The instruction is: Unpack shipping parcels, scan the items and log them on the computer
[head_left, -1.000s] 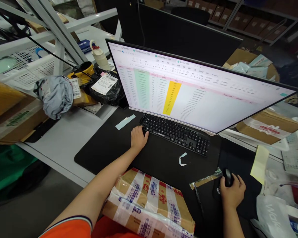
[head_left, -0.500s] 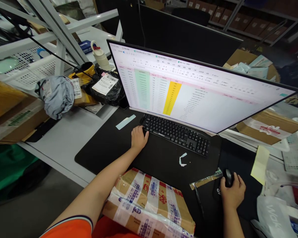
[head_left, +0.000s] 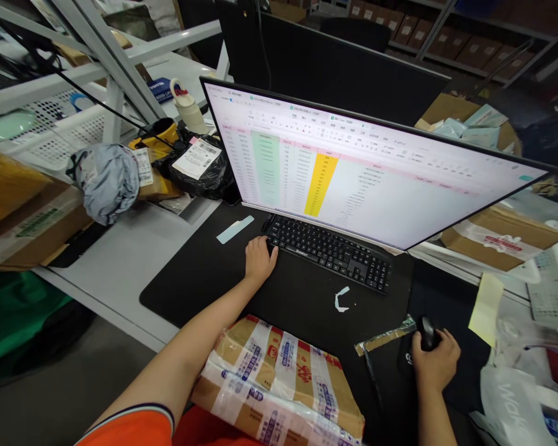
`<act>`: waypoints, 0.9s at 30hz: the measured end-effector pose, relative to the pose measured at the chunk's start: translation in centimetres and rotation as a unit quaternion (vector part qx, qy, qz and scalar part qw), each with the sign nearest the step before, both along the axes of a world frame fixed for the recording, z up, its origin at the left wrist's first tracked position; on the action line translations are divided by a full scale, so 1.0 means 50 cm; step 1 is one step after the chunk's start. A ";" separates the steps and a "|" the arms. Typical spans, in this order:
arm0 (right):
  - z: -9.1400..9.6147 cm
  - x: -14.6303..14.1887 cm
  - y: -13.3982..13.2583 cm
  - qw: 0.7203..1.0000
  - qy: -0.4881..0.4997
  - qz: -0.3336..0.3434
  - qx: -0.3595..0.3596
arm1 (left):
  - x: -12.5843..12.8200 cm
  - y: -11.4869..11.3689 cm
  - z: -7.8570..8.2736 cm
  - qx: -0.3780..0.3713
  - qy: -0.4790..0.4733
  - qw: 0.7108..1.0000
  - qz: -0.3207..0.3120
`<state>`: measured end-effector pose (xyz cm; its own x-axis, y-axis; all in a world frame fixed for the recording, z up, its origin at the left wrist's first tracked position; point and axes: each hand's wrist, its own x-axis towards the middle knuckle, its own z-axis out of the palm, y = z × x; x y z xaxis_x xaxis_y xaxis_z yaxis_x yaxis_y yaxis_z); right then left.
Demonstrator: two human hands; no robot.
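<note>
My left hand [head_left: 259, 259] rests at the lower left corner of the black keyboard [head_left: 325, 251], fingers flat and the thumb apart, touching its edge. At the right, my right hand [head_left: 437, 356] lies over a black computer mouse [head_left: 428, 334] on a dark mouse pad [head_left: 451, 297]. Behind the keyboard stands a monitor [head_left: 381, 167] showing a spreadsheet with green and yellow columns. A cardboard parcel [head_left: 283, 378] wrapped in printed tape lies in front of my body, below the left forearm. A strip of torn brown tape [head_left: 384, 337] is left of the mouse.
Left on the desk are a grey plastic-wrapped parcel [head_left: 109, 179], a black bagged parcel [head_left: 198, 161] and a bottle [head_left: 188, 108]. A cardboard box [head_left: 502, 238] and a yellow paper slip [head_left: 486, 310] are at the right. Paper scraps [head_left: 340, 300] lie below the keyboard.
</note>
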<state>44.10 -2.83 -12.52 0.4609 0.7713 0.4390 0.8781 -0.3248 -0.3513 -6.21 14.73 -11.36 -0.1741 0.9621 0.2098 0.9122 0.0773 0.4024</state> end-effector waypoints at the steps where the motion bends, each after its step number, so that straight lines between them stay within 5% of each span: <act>1: 0.000 0.000 0.001 1.000 -0.002 0.005 0.000 | 0.000 0.000 0.001 0.000 -0.001 1.000 0.001; 27: -0.011 0.008 0.002 0.999 -0.028 0.017 0.004 | -0.004 0.000 -0.010 0.011 0.006 1.000 -0.001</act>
<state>44.51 -2.72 -13.08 0.4097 0.7824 0.4690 0.9066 -0.2924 -0.3042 -6.43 14.75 -11.86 -0.1698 0.9574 0.2334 0.9172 0.0670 0.3927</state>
